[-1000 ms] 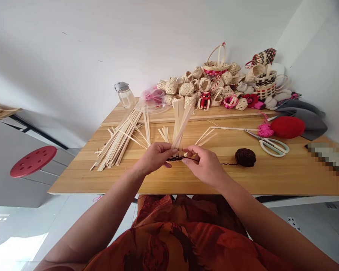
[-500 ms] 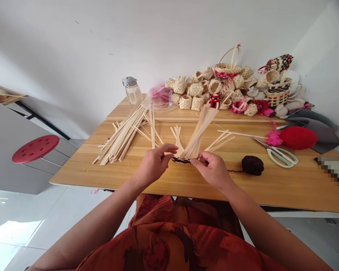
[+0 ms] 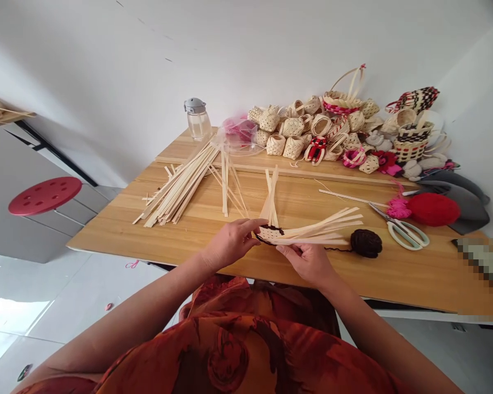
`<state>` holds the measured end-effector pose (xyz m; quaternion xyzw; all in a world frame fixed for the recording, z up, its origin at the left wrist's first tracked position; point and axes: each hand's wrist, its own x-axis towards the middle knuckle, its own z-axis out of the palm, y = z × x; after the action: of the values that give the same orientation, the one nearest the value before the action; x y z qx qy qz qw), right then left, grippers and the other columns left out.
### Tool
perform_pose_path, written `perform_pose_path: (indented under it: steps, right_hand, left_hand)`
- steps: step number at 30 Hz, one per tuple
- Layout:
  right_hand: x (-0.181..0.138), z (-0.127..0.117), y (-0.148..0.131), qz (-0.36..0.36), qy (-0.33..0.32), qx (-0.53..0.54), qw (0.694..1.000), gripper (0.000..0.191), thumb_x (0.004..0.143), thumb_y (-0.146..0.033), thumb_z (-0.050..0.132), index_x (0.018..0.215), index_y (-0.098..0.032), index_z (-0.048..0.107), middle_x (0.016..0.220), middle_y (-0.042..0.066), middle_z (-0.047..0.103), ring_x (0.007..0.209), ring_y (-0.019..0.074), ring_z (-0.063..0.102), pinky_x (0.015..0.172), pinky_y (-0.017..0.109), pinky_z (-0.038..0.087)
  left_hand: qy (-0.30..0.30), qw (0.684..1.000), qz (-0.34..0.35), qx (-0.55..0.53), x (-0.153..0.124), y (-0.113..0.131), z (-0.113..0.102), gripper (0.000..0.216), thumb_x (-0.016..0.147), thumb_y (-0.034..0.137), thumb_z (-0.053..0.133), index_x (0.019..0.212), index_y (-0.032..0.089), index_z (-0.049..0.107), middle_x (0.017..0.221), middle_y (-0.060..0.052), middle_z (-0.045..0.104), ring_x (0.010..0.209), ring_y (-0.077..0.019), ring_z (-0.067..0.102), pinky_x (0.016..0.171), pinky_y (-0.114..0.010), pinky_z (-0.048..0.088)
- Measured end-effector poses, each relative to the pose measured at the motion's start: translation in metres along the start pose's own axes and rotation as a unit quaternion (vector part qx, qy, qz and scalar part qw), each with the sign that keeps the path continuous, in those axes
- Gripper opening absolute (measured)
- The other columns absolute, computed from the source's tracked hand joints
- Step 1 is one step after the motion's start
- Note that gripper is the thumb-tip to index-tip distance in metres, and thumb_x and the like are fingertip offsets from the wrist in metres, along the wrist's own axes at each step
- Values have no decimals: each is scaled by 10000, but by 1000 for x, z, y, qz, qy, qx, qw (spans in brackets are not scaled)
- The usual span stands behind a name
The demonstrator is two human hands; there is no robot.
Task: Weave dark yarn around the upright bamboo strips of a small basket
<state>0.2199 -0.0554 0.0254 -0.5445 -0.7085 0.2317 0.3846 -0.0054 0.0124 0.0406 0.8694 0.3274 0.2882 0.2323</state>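
Observation:
Both my hands hold a small woven piece (image 3: 271, 234) of pale bamboo strips with dark yarn worked through it, just above the wooden table (image 3: 394, 273). My left hand (image 3: 232, 243) pinches its left edge with thumb and fingers. My right hand (image 3: 306, 260) grips it from below on the right. A bundle of loose strip ends (image 3: 328, 227) fans out to the right, and a few more point away toward the far side. A dark yarn thread runs from the piece to a brown yarn ball (image 3: 366, 243).
A heap of loose bamboo strips (image 3: 181, 186) lies at the left. Scissors (image 3: 406, 230) and a red yarn ball (image 3: 433, 209) lie to the right. Several small woven baskets (image 3: 320, 128) pile up at the far edge beside a glass jar (image 3: 197, 117). A red stool (image 3: 45, 194) stands left.
The woven piece has been turned, so the long strips that stood upright and pointed away now lie fanned to the right. The camera view has shifted slightly.

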Motion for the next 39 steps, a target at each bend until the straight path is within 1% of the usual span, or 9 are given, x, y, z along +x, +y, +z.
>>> perform_pose_path:
  steps: [3,6,9,15,18,22,28,33,39]
  right_hand:
    - [-6,4,1,-27,-8,4,1000,201,907,-258,613,1034,-240,767,1032,46,777,925,226,722,808,304,553]
    - [-11,7,0,-37,-20,-12,999,225,903,-196,569,1006,-240,765,979,36,788,868,213,739,773,295,561]
    - [-15,11,-3,-52,-18,-34,998,225,904,-180,564,1005,-225,760,924,32,791,824,203,742,754,293,559]
    - [-23,19,-2,-95,1,-51,994,215,901,-165,581,1011,-211,759,947,47,793,831,198,744,767,289,558]
    - [-28,21,-1,-101,0,-68,993,230,892,-156,576,1017,-218,759,949,50,793,827,208,741,776,311,560]
    - [-29,19,-5,-68,-37,-51,996,239,907,-177,566,1040,-223,759,963,55,793,833,206,742,793,311,567]
    - [-17,5,-7,-14,-125,34,991,262,932,-217,567,1112,-231,757,1056,48,784,917,206,744,824,293,577]
    - [-8,-1,-4,-21,-130,49,990,285,934,-207,562,1138,-246,756,1094,35,777,963,204,740,841,292,578]
    - [-13,3,3,-39,-109,12,993,293,900,-164,569,1119,-215,757,1037,42,790,902,187,757,833,278,583]
  left_hand:
    - [-10,1000,0,-14,-6,-5,3,501,855,196,710,1337,236,580,978,-18,731,747,-128,677,741,-249,550]
    - [1,1000,4,-18,-13,-8,10,577,818,297,767,1354,233,564,1107,-51,728,871,-168,702,806,-281,568]
    - [15,1000,23,-11,-18,-11,18,585,820,310,762,1362,230,555,1227,-79,694,1018,-202,689,902,-314,553]
    - [47,994,94,13,-28,-16,23,155,923,250,644,1043,218,736,927,-45,737,866,-170,669,821,-290,535]
    - [49,992,116,0,-32,-17,21,146,942,242,616,946,228,761,918,-40,749,857,-162,668,820,-285,526]
    - [27,995,91,-20,-32,-18,17,157,938,228,612,911,229,766,860,-29,750,808,-149,666,795,-265,512]
    - [-24,997,5,-70,-20,-15,8,144,908,237,640,852,208,769,772,-25,733,731,-145,670,737,-246,501]
    - [-27,996,-23,-86,-13,-15,6,120,882,218,678,784,194,742,795,-16,738,768,-149,684,741,-233,504]
    - [-17,998,12,-60,-16,-24,13,115,917,177,634,921,213,743,884,-8,761,841,-141,707,818,-239,535]
